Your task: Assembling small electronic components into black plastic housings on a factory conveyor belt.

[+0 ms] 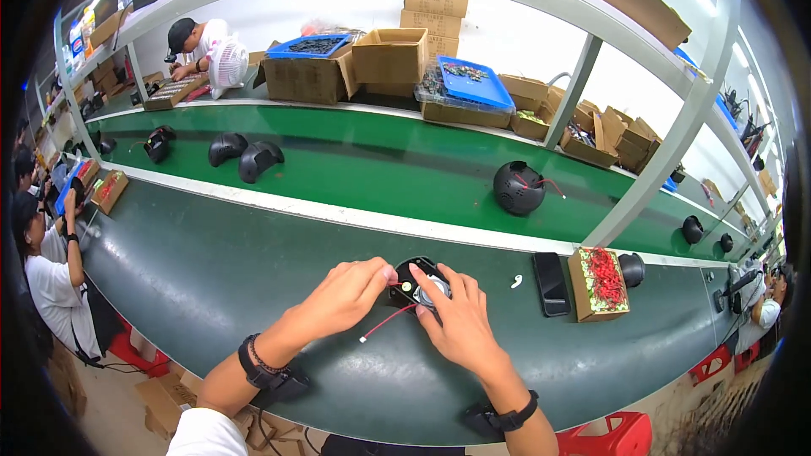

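I've got both hands on the small black speaker part [420, 285] resting on the dark green bench [211, 279], left hand [346, 295] pinching its near edge, right hand [456, 317] cupped over it, probably gripping, red wire [387, 323] trailing out beneath

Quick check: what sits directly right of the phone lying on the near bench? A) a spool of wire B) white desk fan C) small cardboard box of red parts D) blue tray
C: the small cardboard box filled with red parts stands just right of the dark phone on the bench, further right than the hands, left hand and right hand, which work on a small black part with red wire.
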A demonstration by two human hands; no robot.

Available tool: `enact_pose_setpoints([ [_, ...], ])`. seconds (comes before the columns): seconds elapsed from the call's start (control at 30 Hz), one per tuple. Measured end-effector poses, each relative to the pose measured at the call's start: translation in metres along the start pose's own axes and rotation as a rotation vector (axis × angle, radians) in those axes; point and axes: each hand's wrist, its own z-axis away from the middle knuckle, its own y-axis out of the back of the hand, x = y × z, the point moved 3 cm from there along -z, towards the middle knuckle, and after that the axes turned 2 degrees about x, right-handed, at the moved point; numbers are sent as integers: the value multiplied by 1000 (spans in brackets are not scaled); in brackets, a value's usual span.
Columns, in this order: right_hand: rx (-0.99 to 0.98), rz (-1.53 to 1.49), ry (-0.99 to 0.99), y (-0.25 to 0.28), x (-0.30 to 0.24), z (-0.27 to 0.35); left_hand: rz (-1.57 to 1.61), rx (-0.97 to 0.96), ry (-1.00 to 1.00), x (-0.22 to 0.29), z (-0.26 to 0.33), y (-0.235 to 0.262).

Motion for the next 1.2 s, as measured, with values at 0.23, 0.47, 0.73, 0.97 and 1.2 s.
enact_pose_setpoints([
  [0.23, 118, -190, -244, -9, 2, -3, -316, 241, -315, -3, 6, -29],
  [0.47, -23, -119, -247, -2, -2, 5, -427, 350, -295, 2, 11, -34],
  [0.73, 206, 15, -214, -8, -19, 12, -368, 262, -103, 20, 16, -42],
  [0.97, 197, -6, -195, -26, -13, 11, -167, 273, -96, 16, 20, -54],
  [1.2, 244, 58, -193, -22, -14, 8, -171, 377, -192, 14, 11, -44],
])
